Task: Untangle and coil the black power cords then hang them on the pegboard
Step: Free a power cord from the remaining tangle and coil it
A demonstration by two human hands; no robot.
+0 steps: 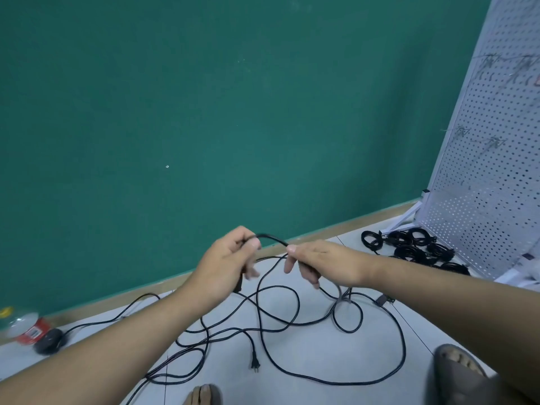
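A pale grey tiled floor [321, 355] meets a flat green wall [204, 97] along a tan wooden baseboard [350, 227], and the wall carries one small pale speck [167, 166] left of its middle. At the floor's far left edge, just in front of the baseboard, a clear plastic bottle [24, 325] with a red label and a yellow cap lies on its side. Along the floor's near edge are a foot in a grey sandal [455, 372] toward the right corner and the toes of another foot [203, 394] near the middle.

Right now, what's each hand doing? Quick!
Left hand: grips the black power cord.
Right hand: grips the same cord.
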